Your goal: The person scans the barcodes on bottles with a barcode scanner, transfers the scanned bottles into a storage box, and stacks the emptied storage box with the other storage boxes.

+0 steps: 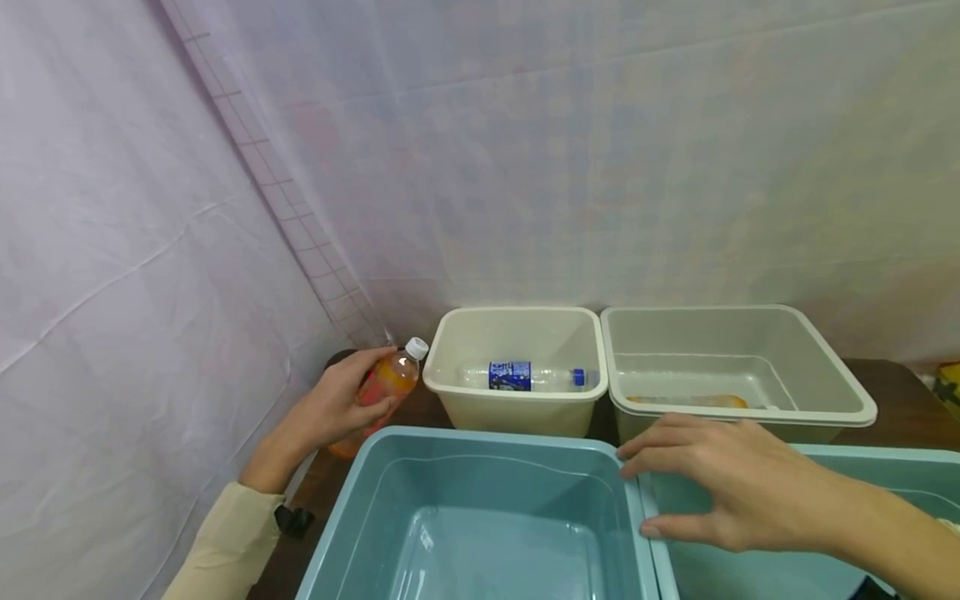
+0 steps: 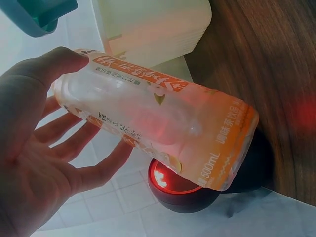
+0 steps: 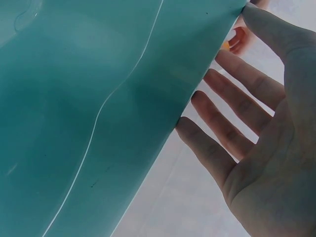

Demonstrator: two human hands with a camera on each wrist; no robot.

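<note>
My left hand (image 1: 341, 404) grips an orange drink bottle (image 1: 386, 382) with a white cap, tilted, just left of the cream tub (image 1: 450, 337). In the left wrist view the bottle (image 2: 158, 123) lies between thumb and fingers (image 2: 94, 170), above a dark round object with a red light (image 2: 180, 190). My right hand (image 1: 675, 483) is open, its straight fingers resting where the rims of the two teal tubs (image 1: 480, 454) meet. The right wrist view shows those fingers (image 3: 232, 123) spread beside a teal tub wall (image 3: 98, 108).
A clear bottle with a blue label (image 1: 525, 376) lies in the cream tub. An orange bottle (image 1: 697, 402) lies in the pale grey tub (image 1: 847, 375) to its right. Dark wooden table (image 1: 900, 392) beneath; white sheeting hangs close on the left and behind.
</note>
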